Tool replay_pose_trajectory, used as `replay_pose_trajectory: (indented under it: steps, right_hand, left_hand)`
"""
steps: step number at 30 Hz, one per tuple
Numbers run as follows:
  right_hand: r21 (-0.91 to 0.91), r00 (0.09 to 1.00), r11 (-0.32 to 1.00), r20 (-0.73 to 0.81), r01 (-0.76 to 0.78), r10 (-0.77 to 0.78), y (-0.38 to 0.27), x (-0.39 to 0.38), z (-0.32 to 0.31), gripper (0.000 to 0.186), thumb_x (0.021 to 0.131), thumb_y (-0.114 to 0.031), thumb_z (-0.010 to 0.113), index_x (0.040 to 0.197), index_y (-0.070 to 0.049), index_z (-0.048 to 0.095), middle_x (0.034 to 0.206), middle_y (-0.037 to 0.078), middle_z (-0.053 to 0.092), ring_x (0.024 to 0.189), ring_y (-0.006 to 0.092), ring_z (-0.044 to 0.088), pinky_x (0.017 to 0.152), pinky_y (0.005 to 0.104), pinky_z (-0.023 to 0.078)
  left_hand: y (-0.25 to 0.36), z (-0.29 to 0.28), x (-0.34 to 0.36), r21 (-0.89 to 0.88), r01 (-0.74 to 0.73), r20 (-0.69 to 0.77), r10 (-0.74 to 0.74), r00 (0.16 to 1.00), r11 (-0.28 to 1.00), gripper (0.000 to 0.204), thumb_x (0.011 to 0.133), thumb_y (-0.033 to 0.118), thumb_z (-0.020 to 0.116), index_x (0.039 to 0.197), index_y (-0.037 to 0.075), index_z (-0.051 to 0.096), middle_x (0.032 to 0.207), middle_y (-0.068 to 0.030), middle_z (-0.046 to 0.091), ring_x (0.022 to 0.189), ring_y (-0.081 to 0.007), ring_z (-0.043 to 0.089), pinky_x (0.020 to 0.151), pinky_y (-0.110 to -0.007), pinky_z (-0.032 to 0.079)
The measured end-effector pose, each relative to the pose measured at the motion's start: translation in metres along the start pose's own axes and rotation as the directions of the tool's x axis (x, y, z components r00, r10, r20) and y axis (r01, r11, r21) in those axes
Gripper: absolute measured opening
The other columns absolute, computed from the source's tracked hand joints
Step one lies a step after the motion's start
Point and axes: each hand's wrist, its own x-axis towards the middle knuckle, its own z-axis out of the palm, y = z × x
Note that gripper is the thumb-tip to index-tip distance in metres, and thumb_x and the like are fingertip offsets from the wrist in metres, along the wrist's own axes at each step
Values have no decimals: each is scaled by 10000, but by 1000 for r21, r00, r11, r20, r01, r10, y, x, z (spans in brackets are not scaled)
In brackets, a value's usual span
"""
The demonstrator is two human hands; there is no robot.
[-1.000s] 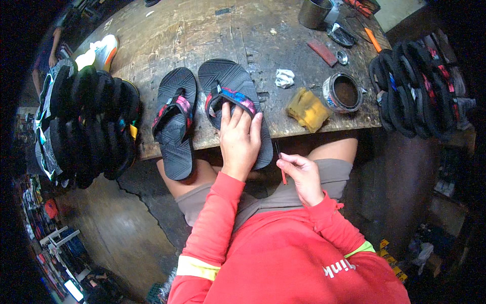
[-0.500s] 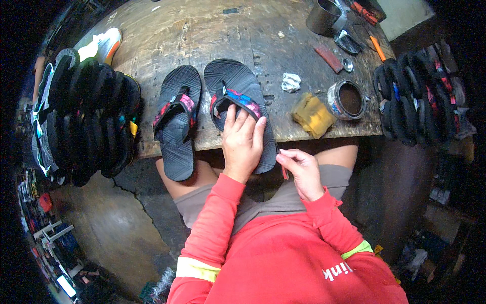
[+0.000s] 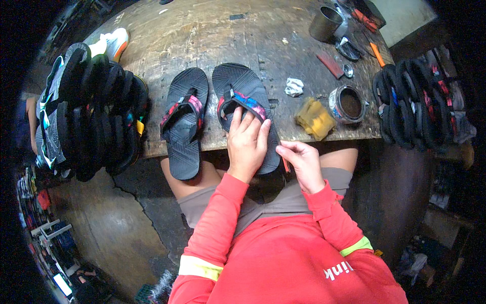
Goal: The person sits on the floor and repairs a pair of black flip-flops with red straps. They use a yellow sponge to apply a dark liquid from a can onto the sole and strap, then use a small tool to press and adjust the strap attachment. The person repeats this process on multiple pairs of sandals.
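Note:
My left hand (image 3: pixel 244 144) holds the right-hand black flip-flop (image 3: pixel 268 159), fingers tucked at its pink and blue patterned strap. The matching flip-flop (image 3: pixel 183 157) lies beside it on the left, overhanging the worn wooden bench's edge. My right hand (image 3: pixel 301 162) pinches a thin red-and-dark tool (image 3: pixel 286 165) near the right flip-flop's heel; its tip is hard to make out. A yellow foam pad (image 3: pixel 313 119), an open tin (image 3: pixel 347 105) with dark contents and a crumpled white wad (image 3: pixel 294 87) lie to the right.
Stacked flip-flops stand at left (image 3: pixel 86 116) and right (image 3: pixel 412 104). Behind are a white shoe (image 3: pixel 114 43), a metal cup (image 3: pixel 325 24), a red block (image 3: pixel 329 66) and an orange-handled tool (image 3: pixel 377 54). Another person's arm (image 3: pixel 32 121) shows at the far left. The bench (image 3: pixel 202 35) spans the view.
My right hand has risen slightly with the thin tool, closer to the right flip-flop's heel. My left hand stays on the strap. The whole view has shifted slightly.

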Motion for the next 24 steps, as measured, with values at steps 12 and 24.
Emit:
replay_pose_trajectory:
  steps: [12, 24]
  right_hand:
    - [105, 989, 984, -9, -143, 145, 13, -53, -2, 212, 949, -75, 785, 1135, 13, 734, 954, 36, 751, 764, 74, 655, 666, 231, 523]
    - [69, 986, 984, 53, -165, 161, 13, -57, -5, 183, 966, -60, 764, 1138, -8, 727, 975, 33, 751, 824, 66, 665, 726, 221, 535]
  left_hand:
    - [-2, 2, -3, 48, 5, 4, -5, 1000, 999, 210, 965, 214, 726, 1090, 54, 778, 1238, -138, 729, 1286, -436, 592, 1038, -510, 476]
    - [-5, -4, -1, 88, -35, 25, 33, 999, 996, 202, 957, 250, 730, 1039, 73, 782, 1228, -95, 740, 1287, -405, 602, 976, -543, 486]
